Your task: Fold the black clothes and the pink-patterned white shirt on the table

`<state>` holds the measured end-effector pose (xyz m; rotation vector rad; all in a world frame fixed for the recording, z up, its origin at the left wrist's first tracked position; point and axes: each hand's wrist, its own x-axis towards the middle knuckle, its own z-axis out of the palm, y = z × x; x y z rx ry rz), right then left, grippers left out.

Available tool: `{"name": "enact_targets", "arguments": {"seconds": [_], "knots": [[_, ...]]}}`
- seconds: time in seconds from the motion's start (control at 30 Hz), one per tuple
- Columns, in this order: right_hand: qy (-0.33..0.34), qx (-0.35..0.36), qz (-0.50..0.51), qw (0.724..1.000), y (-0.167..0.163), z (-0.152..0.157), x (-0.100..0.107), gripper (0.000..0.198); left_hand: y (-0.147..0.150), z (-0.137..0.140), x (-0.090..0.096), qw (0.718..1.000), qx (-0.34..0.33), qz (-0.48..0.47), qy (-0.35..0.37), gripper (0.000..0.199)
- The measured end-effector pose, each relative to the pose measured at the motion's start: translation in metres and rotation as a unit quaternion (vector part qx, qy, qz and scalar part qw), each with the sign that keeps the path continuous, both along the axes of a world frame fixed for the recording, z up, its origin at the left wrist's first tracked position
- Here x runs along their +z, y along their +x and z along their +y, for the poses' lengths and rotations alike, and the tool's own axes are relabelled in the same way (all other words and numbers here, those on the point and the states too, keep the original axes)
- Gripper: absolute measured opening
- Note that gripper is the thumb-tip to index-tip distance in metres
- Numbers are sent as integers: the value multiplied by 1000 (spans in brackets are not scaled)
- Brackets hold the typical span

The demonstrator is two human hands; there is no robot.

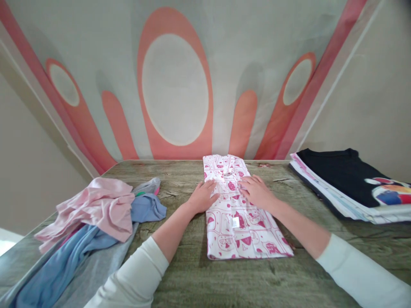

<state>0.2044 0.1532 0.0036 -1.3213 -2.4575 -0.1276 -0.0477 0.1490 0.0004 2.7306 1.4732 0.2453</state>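
Observation:
A white garment with a pink cartoon print (244, 231) lies folded into a long, narrow strip on the wooden table, its far end at the back edge. My left hand (203, 196) rests along the strip's left edge, fingers stretched out onto the cloth. On the opposite side, my right hand (257, 191) lies flat with spread fingers over the right edge. Neither hand grips the fabric. A small white label (235, 222) shows on the cloth nearer to me.
Loose clothes lie heaped at the left, among them a pink garment (102, 201) and a blue one (73, 256). At the right is a stack of folded clothes with a black T-shirt (340, 177) on top. A patterned backdrop (221, 51) rises behind the wood-look table (186, 282).

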Motion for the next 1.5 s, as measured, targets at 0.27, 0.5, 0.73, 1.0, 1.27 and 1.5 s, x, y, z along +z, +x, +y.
{"name": "enact_targets", "arguments": {"seconds": [0.27,0.5,0.73,1.0,1.27,1.5], "knots": [[25,285,-32,958,-24,-74,21,29,2,-8,0,1000,-2,-3,2,53],[84,329,-41,940,-30,-81,24,19,2,-11,2,1000,0,11,-2,57],[46,294,-36,954,-23,-77,22,20,2,-12,2,1000,-4,19,-5,58],[27,331,-52,942,-28,-90,26,18,4,-25,6,999,-35,32,-16,54],[21,333,-80,939,-26,-99,30,14,2,-32,7,998,-42,30,-20,58],[-142,350,-53,925,-25,-119,56,21,2,-28,10,999,-35,14,-16,55]]}}
